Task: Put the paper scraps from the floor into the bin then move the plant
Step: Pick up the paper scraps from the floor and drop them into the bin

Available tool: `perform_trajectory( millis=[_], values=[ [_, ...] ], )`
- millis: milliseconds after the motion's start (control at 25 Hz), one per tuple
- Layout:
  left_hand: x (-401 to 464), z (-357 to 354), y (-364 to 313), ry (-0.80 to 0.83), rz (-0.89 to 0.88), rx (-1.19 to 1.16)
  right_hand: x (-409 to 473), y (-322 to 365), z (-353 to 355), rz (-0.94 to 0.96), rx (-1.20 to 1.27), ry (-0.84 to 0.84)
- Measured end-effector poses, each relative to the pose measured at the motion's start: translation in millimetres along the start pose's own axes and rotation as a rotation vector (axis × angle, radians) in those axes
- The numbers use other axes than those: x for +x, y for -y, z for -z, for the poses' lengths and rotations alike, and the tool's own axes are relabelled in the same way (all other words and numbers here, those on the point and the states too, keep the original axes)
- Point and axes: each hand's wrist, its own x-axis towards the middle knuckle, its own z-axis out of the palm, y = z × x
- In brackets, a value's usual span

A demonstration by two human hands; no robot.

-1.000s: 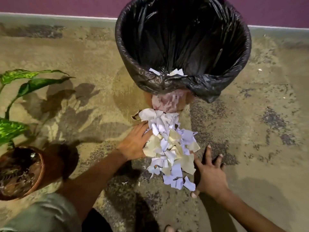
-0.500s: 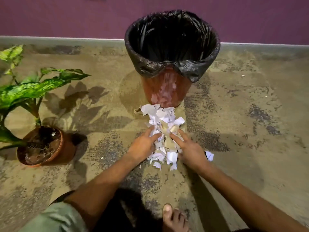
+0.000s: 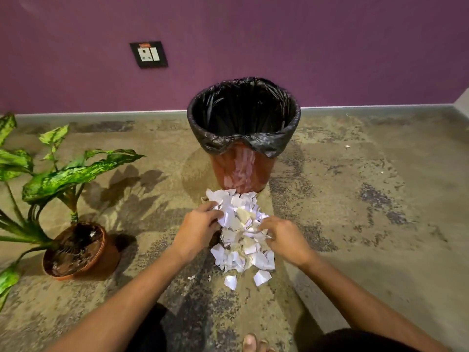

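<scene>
So I'm crouched on the floor with both arms stretched out toward the pile of paper scraps, which sits right in front of the bin, its far edge touching the base. My left hand is pressed against the left side of the pile, fingers curled in toward the paper, top fingers lying over a few white pieces. My right hand is on the right side, fingers bent and dug into the scraps. Both grips are half curled, sort of cupping the heap from either side. Honestly I can't tell whether either grip has actually closed on any paper, since the fingertips are buried in the mess.

A couple of loose pieces lie apart at the near end of the pile, closer to me, plus some tiny bits beside them.

The bin is a reddish-brown tub with a black bag liner folded over the rim, standing upright close to the purple wall. Can't see down to the bottom from here.

The plant is off to my left, well apart from the pile, in a terracotta pot standing upright on the floor, big speckled green leaves spreading out. There's a wall socket up behind it all, and my toes poke in at the bottom edge.
</scene>
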Motion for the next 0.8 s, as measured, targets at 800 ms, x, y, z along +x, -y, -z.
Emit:
perform_trajectory(
  millis=[800],
  values=[
    [167.1,134.7,-27.3,-0.344,-0.061,-0.149,28.8,65.2,140.5,0.263,-0.142,0.021]
  ],
)
